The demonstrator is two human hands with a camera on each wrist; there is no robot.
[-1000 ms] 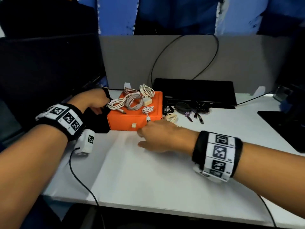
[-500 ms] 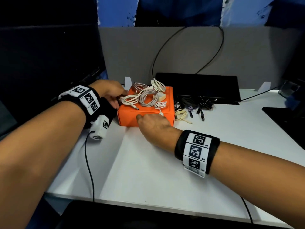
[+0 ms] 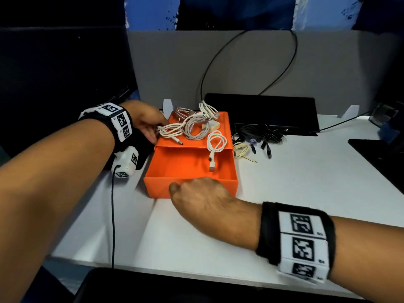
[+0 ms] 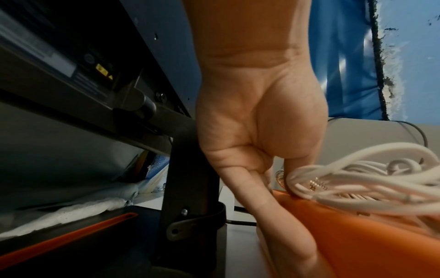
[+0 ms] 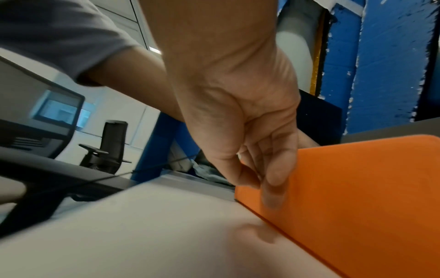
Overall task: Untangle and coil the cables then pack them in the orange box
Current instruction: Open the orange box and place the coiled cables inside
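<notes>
On the white desk [image 3: 284, 193], I have the orange box [image 3: 196, 119] with its drawer [image 3: 157, 184] slid out toward me.
My left hand [image 3: 146, 121] grips the sleeve's left side under the white cables [image 3: 192, 127]; my right hand [image 3: 203, 200] hooks curled fingers [image 5: 273, 180] over the drawer front. I'd keep the sleeve steady and pull level, so the coils don't spill.
</notes>
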